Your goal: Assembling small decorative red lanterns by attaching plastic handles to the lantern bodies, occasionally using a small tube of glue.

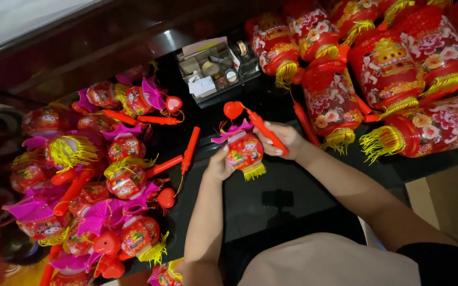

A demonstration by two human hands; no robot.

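My left hand point(219, 165) grips the side of a small red toy lantern point(244, 151) with a pink top and a yellow fringe below. My right hand point(283, 139) is closed around the lantern's red stick handle point(265, 130), which ends in a red heart-shaped knob point(233, 109) above the lantern. Both hands hold it just over the glossy black tabletop point(271, 180).
A heap of similar small lanterns point(107, 175) with pink tops and loose red handles point(190, 149) fills the left. Large red flowered lanterns point(388, 69) with yellow fringes crowd the top right. A grey organiser tray point(213, 69) of small items stands at the back.
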